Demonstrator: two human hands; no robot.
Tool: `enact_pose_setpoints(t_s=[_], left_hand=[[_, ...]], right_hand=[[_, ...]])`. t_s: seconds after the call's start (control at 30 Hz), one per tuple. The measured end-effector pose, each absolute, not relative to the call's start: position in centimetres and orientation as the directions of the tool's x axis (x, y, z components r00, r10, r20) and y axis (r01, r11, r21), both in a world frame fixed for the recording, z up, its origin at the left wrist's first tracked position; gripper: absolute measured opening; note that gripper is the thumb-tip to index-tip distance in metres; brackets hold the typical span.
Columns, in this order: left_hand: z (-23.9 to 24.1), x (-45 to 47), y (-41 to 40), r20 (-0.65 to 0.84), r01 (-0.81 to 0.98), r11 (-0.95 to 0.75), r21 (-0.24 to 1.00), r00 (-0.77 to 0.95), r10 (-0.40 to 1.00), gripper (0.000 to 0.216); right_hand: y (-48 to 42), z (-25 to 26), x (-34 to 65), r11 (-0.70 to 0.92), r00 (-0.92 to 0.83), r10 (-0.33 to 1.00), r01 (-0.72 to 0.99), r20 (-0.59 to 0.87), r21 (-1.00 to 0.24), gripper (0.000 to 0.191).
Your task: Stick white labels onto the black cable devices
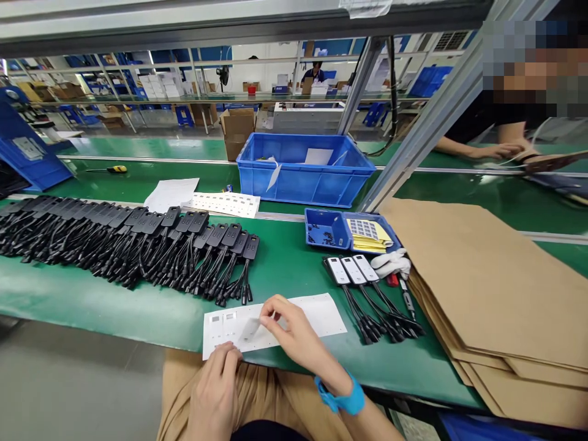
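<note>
The left hand (215,383) lies palm down with fingers bent, its tips pressing the near edge of the white label sheet (321,315) at the front of the green bench (285,263); it grips nothing. The right hand (291,334), a blue wristband (340,398) on its wrist, pinches a pale label (252,331) lifted off the sheet. Its fingers hide the pinched corner, and the label's print is unreadable.

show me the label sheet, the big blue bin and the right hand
label sheet (324,315): head view, bare right end of the sheet
blue bin (298,184): head view, front wall
right hand (294,334): head view, back of the hand
</note>
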State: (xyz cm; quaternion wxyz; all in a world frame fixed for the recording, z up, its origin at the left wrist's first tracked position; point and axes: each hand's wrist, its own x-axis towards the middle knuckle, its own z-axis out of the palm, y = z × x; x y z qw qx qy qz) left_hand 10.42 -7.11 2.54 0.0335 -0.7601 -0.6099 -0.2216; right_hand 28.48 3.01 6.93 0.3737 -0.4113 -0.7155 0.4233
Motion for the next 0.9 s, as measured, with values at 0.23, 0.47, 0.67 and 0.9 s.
enact_pose_setpoints(t_s=[0.23,0.47,0.67,0.9], left_hand=[[6.3,11.1,0.4,0.397,0.944,-0.297,0.140,0.222,0.891,0.019],[9.0,13.6,8.7,0.086,0.994,-0.094,0.048,0.090,0.992,0.016],[8.5,12.5,9.8,0.160,0.892,-0.057,0.448,-0.017,0.987,0.019],[10.3,12.2,8.4,-0.091,-0.133,0.078,0.988,-0.096,0.991,0.073]], right_hand=[[2.8,8.3,32.5,0.040,-0.058,0.997,-0.050,0.042,-0.998,0.027],[1.2,7.3,33.1,0.037,-0.042,0.998,-0.129,0.042,-0.991,0.030],[0.6,6.9,34.5,0.039,0.008,0.999,-0.121,0.038,-0.992,0.033],[0.7,6.8,34.7,0.047,0.001,0.999,-0.172,0.048,-0.984,0.032]])
